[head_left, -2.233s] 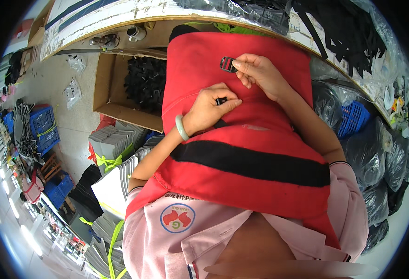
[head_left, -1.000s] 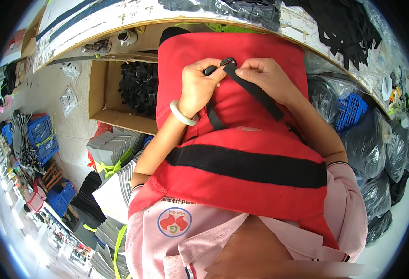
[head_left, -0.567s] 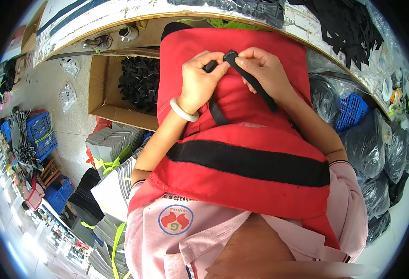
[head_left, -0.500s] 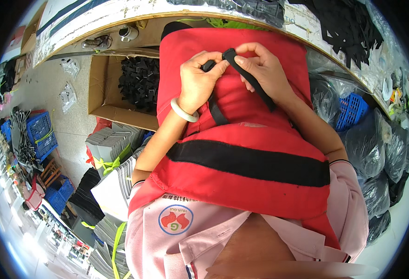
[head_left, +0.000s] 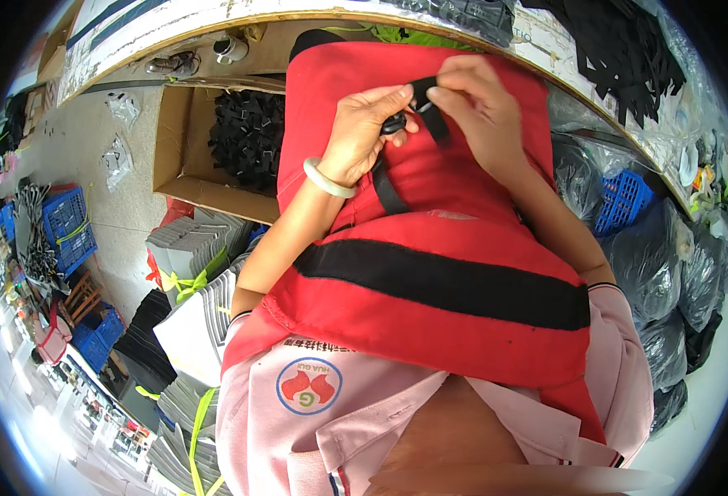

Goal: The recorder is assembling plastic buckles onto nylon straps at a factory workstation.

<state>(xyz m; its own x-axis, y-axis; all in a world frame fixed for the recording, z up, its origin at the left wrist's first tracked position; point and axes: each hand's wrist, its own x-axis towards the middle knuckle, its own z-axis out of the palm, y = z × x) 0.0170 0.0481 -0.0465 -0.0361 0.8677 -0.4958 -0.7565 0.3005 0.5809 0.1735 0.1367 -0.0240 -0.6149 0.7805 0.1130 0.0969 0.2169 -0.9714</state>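
Above the red apron [head_left: 446, 347] on my lap, both hands work on a black webbing strap [head_left: 436, 126]. My left hand [head_left: 355, 136] is closed, thumb and fingertips pinching the strap's upper part. Under its fingers shows a small, glossy, rounded black piece [head_left: 393, 124]; its exact kind is unclear. A length of black strap [head_left: 389, 190] hangs below this hand onto the apron. My right hand [head_left: 481, 112], slightly blurred, pinches the strap's folded top from the other side. The strap's end dangles between the hands.
A cardboard box [head_left: 178, 140] full of small black pieces stands at the left. Bundled grey sheets [head_left: 186, 244] are stacked nearer me. Across the front runs a worktable [head_left: 298, 12], with black straps [head_left: 620, 54] piled on it. Filled plastic bags [head_left: 649, 256] and a blue basket [head_left: 622, 201] are at the right.
The strap now folds over between my hands, and its hanging end has swung left, away from my right forearm. My right hand has turned, and my left fingers have moved slightly right.
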